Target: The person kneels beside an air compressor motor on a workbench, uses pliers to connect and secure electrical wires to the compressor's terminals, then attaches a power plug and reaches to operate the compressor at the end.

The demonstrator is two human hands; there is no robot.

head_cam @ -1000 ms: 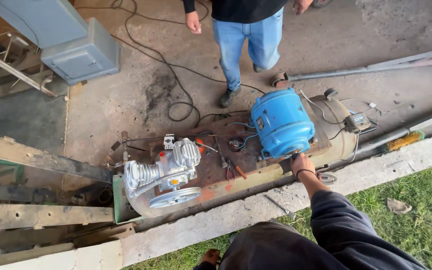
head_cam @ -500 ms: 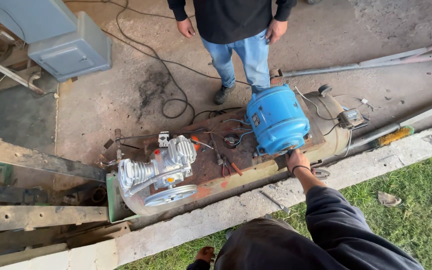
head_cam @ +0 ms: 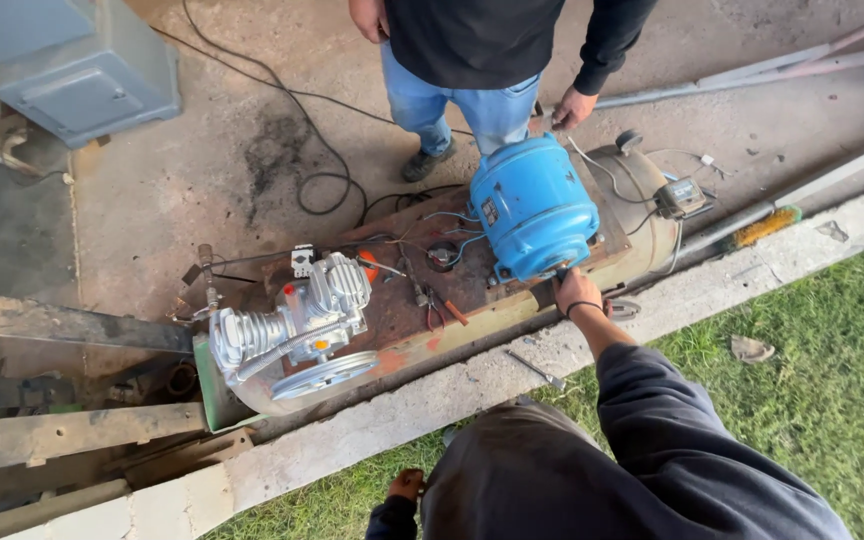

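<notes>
Since half a second ago the whole scene has been shifted down and left in the head view, and the other person (head_cam: 492, 60) has been brought closer to the blue motor (head_cam: 535, 205); that person's hand (head_cam: 574, 107), earlier held at the hip, is now lowered to just above the motor's far side. The right hand (head_cam: 577, 292) is kept at the same spot, at the near foot of the motor.

Only the head view is given. The blue motor is seen mounted on a rusty plate (head_cam: 402, 315) on top of a beige tank (head_cam: 642, 200) that lies on its side on the concrete floor (head_cam: 232, 180). At the other end of the plate a silver compressor pump (head_cam: 297, 320) with a pulley wheel (head_cam: 324, 376) is carried. Between pump and motor, pliers (head_cam: 439, 310) and loose wires are laid on the plate. A grey metal box (head_cam: 87, 70) is stood on the floor at upper left; its contents cannot be seen.

The right arm is stretched forward in a dark sleeve, wrist banded, and the fingers are curled closed around something at the motor's base; what is pinched cannot be made out. The left hand (head_cam: 407, 484) is only partly shown at the bottom edge, low over the grass (head_cam: 812, 330), and the state of its fingers cannot be told. A bolt (head_cam: 537, 369) is left on the concrete kerb (head_cam: 352, 440) near the right hand.
</notes>
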